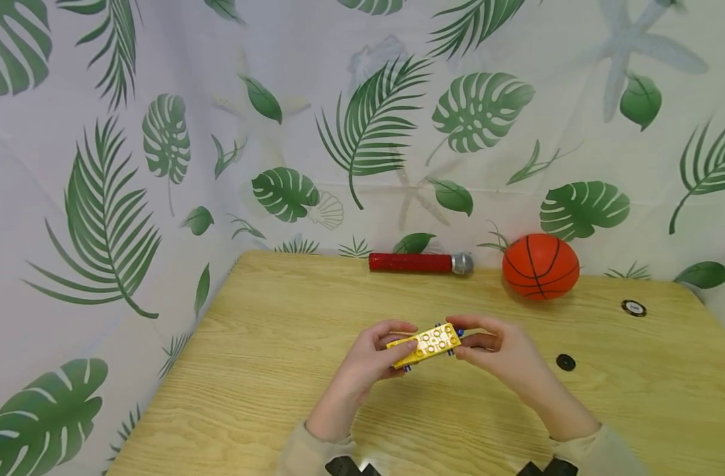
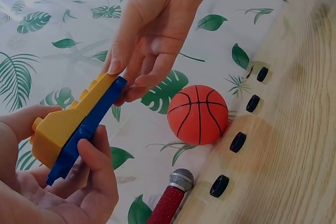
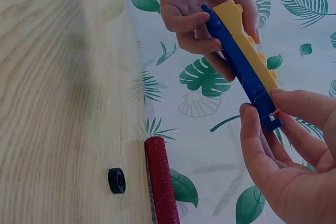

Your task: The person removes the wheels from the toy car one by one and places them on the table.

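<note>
A toy car body, made of a yellow studded brick on a blue chassis with small blue pegs at its sides, is held above the table between both hands. My left hand grips its sloped end, thumb on the yellow top and fingers beneath the blue chassis. At the other end, my right hand pinches the body, its thumb against the yellow part and its fingers by the blue underside. A black toy wheel lies on the table beside the right forearm; in the left wrist view several black wheels stand out.
The wooden table meets a leaf-patterned cloth at the back and left. Along the back edge lie a red toy microphone and an orange basketball. A black disc with a white centre lies at the right.
</note>
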Motion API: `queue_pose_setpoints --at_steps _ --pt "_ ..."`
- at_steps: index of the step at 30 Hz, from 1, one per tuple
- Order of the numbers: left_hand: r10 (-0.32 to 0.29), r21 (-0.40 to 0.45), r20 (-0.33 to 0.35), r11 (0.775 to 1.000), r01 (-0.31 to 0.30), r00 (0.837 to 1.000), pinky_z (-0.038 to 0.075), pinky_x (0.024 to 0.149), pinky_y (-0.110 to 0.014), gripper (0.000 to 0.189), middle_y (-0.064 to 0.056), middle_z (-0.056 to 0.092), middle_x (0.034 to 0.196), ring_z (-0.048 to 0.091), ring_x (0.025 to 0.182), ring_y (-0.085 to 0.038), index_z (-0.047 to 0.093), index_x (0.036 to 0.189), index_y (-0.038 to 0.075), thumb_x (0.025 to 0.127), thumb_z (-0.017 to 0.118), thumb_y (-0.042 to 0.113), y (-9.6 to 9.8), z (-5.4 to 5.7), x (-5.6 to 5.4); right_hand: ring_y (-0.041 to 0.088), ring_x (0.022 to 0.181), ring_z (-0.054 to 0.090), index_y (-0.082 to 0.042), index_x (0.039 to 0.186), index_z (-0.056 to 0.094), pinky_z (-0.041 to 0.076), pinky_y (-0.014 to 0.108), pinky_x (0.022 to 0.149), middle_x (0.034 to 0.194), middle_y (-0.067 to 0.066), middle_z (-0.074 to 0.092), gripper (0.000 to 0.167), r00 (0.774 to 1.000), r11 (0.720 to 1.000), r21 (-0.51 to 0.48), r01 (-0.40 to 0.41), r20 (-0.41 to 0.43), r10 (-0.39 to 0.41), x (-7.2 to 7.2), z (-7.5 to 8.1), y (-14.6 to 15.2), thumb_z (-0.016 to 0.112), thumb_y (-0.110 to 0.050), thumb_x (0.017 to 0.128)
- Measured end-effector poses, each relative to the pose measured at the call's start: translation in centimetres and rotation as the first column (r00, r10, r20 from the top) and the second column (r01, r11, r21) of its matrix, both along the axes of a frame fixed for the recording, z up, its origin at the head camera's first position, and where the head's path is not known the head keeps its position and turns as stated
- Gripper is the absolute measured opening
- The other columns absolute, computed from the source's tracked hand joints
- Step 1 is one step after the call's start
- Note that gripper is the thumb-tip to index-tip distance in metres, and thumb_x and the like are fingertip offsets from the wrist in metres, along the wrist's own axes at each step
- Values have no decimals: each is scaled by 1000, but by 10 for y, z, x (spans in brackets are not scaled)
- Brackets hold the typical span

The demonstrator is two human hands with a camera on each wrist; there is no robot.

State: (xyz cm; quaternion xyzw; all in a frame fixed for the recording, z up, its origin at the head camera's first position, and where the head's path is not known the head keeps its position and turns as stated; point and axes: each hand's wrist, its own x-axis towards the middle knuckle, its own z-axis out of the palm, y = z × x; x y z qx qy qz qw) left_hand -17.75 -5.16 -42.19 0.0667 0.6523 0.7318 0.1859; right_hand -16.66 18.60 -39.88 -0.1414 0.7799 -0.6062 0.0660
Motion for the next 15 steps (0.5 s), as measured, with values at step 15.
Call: queue_pose_setpoints --at_steps 15 --pt "-13 11 1 1000 13 1000 59 85 -31 40 -17 58 133 65 103 -19 58 130 4 93 69 11 -8 0 -4 5 93 67 4 134 54 58 23 81 127 24 58 52 991 993 75 96 90 -103 4 -6 6 74 -4 87"
